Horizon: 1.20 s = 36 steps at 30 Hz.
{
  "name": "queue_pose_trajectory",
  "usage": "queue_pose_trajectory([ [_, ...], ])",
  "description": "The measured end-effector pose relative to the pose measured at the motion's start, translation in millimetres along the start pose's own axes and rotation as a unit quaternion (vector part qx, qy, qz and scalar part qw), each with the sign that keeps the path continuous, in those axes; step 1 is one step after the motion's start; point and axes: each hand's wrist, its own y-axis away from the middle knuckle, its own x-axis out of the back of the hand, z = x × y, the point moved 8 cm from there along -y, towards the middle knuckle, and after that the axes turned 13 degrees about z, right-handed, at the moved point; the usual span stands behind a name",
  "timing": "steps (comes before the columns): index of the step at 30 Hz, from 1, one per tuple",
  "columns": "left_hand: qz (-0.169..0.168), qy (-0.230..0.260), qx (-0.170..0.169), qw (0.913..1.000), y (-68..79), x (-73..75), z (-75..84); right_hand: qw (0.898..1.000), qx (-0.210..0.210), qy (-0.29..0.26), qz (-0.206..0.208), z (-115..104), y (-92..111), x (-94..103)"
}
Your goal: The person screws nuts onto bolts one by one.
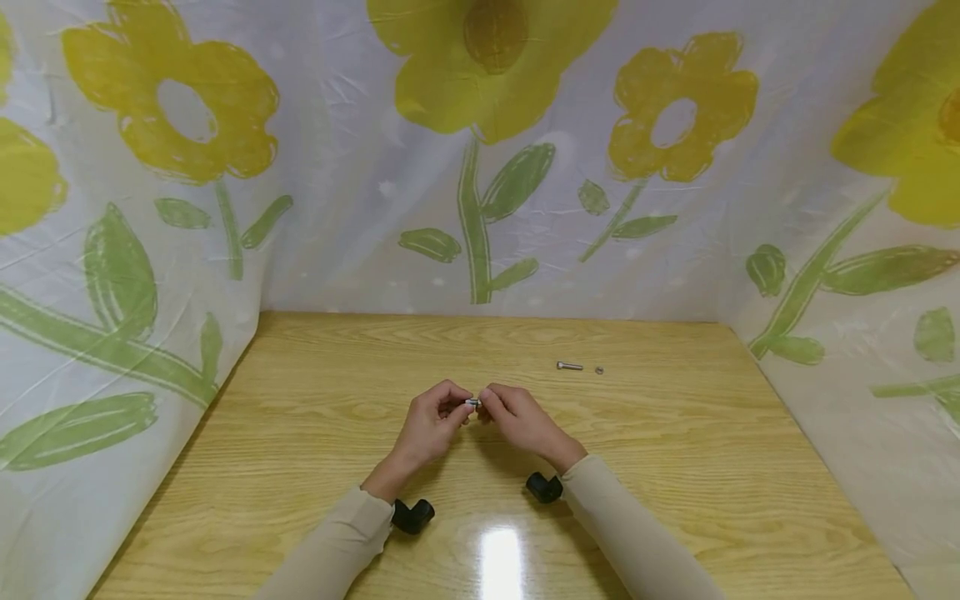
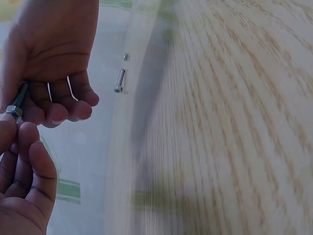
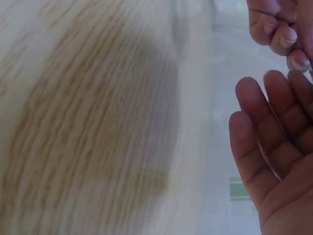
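Pinching a threaded bolt (image 2: pixel 21 93) with both left hand (image 1: pixel 429 427) and right hand (image 1: pixel 520 418), with a hex nut (image 2: pixel 14 111) on it nearer the left, and a socket-head bolt (image 1: pixel 571 366) near a loose nut (image 1: pixel 599 370) beyond both hands, rightward.

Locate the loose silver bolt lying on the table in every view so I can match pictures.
Head: bolt right of centre, below the middle, left of the nut.
Left wrist: upper half, left of centre, just below the nut.
Right wrist: not in it.
Shared landmark: the wood-grain tabletop.
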Motion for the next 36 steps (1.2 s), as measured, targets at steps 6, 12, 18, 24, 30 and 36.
queue_pose_trajectory([
  [6,0.004,-0.001,0.005,1.0,-0.3,1.8,-0.1,1.0,0.002,-0.022,0.008,-2,1,4.0],
  [12,0.004,0.003,0.002,1.0,-0.6,1.0,0.3,1.0,0.014,-0.002,0.001,-4,-1,3.6],
  [18,0.0,0.003,-0.004,1.0,-0.7,-0.3,1.4,1.0,-0.002,0.003,0.014,-2,0,6.4],
  [24,0.005,0.014,0.001,0.9999,-1.5,0.7,2.1,0.999,0.005,-0.025,0.031,-5,-1,8.8],
  [30,0.0,0.007,-0.002,1.0,-1.5,-0.5,3.9,1.0,0.016,0.003,0.01,-10,-1,7.1],
  [36,-0.001,0.004,0.001,1.0,-0.8,0.4,4.0,1.0,-0.003,0.0,0.008,0,-1,5.0],
])
